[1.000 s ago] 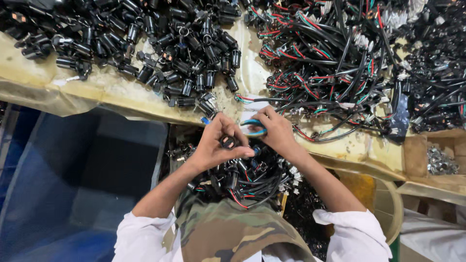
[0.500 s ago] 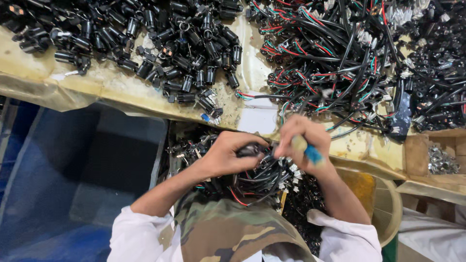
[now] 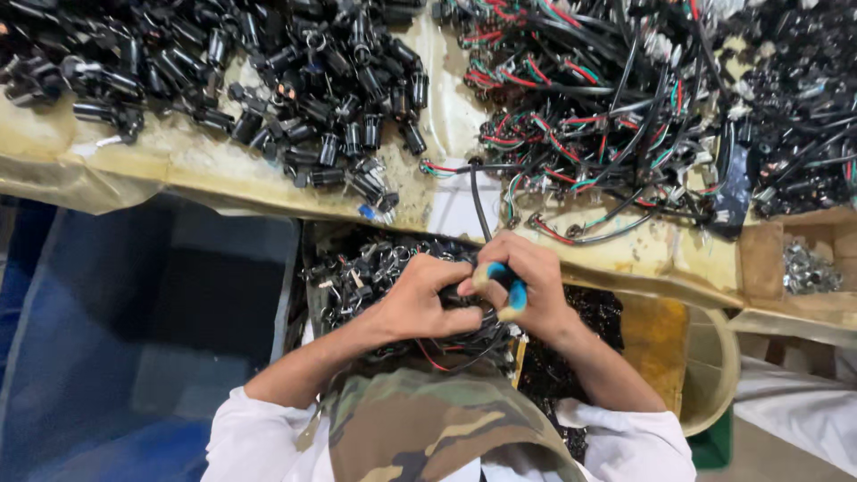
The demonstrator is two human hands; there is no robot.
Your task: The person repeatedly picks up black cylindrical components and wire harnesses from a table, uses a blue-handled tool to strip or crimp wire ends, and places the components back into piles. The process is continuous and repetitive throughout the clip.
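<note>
Hands [image 3: 473, 295] lowered together, gripping thin black cable [image 3: 479, 205], blue-handled tool [image 3: 511, 290]

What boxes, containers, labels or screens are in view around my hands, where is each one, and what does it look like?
No labels, signs or screens show.
Cardboard box: far right at the bench edge, brown, open, holding small silvery metal parts.
Round tub: lower right beside the right hand, beige, open.
Blue bin: left, below the bench, large, rectangular.
Dark tray: under the left hand, filled with black connectors and wires.

Both hands [image 3: 420, 299] [image 3: 527, 281] meet, fingers apparently curled.
</note>
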